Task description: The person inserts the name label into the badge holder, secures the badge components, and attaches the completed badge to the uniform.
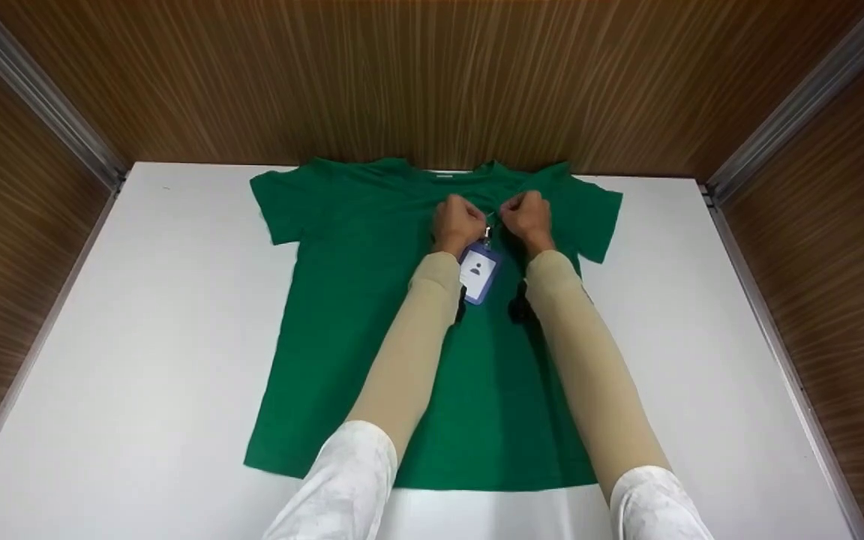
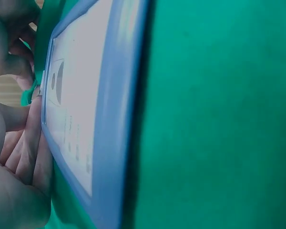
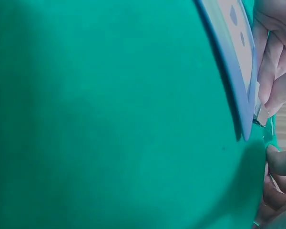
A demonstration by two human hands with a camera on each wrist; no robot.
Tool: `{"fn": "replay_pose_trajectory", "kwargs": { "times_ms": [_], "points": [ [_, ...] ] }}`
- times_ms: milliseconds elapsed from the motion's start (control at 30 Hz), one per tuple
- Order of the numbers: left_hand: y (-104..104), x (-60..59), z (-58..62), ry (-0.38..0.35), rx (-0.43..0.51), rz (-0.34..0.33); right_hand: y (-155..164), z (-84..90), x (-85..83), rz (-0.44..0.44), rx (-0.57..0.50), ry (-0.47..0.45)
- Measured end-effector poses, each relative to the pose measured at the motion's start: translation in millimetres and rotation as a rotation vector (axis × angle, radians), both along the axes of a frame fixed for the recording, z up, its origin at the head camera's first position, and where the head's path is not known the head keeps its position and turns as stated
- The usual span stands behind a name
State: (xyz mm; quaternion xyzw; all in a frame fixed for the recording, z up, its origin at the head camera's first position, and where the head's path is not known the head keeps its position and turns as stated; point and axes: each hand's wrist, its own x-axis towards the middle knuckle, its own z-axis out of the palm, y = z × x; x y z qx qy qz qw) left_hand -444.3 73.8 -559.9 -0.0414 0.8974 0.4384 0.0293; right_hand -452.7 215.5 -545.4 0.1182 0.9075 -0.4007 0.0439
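Observation:
A green short-sleeved T-shirt [image 1: 372, 337] lies spread flat, collar toward the back. On its chest rests an ID badge [image 1: 479, 274] in a blue-violet holder, with a metal clip [image 1: 487, 234] at its top. The left hand [image 1: 458, 223] pinches the clip end between thumb and fingers; the left wrist view shows its fingertips right at the holder's top edge. Just to the right, the right hand [image 1: 528, 219] pinches a raised bit of the shirt's fabric, its fingers curled. Between the two hands a thin metal pin wire [image 3: 272, 125] shows beside the lifted fabric [image 3: 270, 139].
The shirt lies on a white table [image 1: 162, 337]. A wood-grain panel [image 1: 432, 82] rises behind it, with more panels at left and right. Metal rails [image 1: 792, 97] run along the corners. Dark wrist cameras [image 1: 520, 304] hang under the forearms over the shirt.

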Motion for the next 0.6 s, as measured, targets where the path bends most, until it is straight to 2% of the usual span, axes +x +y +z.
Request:
{"fn": "replay_pose_trajectory", "kwargs": {
  "times_ms": [600],
  "points": [
    [4.1, -0.3, -0.3, 0.002, -0.036, 0.022, 0.5, -1.1, 2.1, 0.022, -0.065, -0.017]
  ]
}}
